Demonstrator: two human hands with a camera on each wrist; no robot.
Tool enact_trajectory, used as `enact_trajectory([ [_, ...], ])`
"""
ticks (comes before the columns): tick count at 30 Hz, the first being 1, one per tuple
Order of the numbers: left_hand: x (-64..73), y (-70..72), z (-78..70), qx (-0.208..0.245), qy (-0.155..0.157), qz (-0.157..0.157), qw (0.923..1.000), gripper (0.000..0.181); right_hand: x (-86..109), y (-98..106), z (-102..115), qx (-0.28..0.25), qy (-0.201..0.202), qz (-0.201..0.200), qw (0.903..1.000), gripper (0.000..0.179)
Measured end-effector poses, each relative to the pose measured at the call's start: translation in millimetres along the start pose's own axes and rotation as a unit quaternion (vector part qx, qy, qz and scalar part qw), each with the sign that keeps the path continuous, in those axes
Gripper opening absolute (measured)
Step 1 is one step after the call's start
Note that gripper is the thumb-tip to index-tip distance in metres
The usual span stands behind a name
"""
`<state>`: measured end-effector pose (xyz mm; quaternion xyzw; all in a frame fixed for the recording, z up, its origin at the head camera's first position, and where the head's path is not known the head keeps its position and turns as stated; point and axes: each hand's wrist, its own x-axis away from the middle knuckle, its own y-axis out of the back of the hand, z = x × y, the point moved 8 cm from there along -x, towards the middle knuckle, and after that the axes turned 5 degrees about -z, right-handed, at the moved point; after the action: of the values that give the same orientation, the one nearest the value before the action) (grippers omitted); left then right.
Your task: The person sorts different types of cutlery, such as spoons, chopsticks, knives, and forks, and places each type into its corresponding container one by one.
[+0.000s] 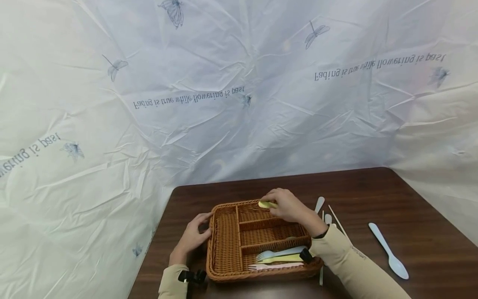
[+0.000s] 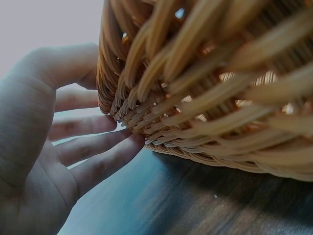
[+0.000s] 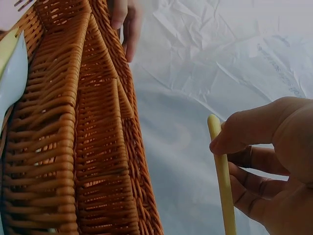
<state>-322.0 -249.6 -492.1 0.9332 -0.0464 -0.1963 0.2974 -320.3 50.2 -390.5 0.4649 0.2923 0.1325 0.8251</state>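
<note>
A brown wicker basket point(image 1: 224, 238) with dividers sits on the table. My left hand point(image 1: 192, 236) rests against its left side; in the left wrist view the fingers point(image 2: 100, 169) stretch to the woven wall point(image 2: 205, 112). Above the basket's far compartment, my right hand point(image 1: 287, 205) pinches a slim yellow utensil point(image 1: 268, 204) between thumb and fingers. One rounded end of it shows in the right wrist view; its other end is hidden. In the near compartment lie a light blue fork point(image 1: 281, 252), a yellow utensil point(image 1: 281, 258) and a pale pink fork point(image 1: 276, 266).
To the right, a light blue spoon point(image 1: 388, 251) lies on the dark wooden table point(image 1: 362, 187). More pale utensils point(image 1: 319, 204) and a thin stick point(image 1: 339, 221) lie by the right forearm, partly covered by it. A printed white sheet point(image 1: 261, 137) hangs behind the table.
</note>
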Motion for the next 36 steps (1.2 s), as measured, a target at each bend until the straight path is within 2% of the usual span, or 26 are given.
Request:
enact_trajectory([
  [13, -0.2, -0.3, -1.2, -0.002, 0.001, 0.006, 1.0000, 0.053, -1.2, -5.5, 14.6, -0.034, 0.039, 0.018, 0.9985, 0.031],
  [24, 0.7, -0.8, 0.8, 0.004, 0.004, 0.008, 0.9999, 0.052, -0.6, -14.6, 21.3, -0.052, 0.051, 0.035, 0.9967, 0.032],
  [36, -1.0, 1.6, 0.1, -0.004, -0.003, 0.011, 0.9999, 0.053, -2.4, -22.0, 29.4, -0.048, 0.070, 0.050, 0.9951, 0.033],
])
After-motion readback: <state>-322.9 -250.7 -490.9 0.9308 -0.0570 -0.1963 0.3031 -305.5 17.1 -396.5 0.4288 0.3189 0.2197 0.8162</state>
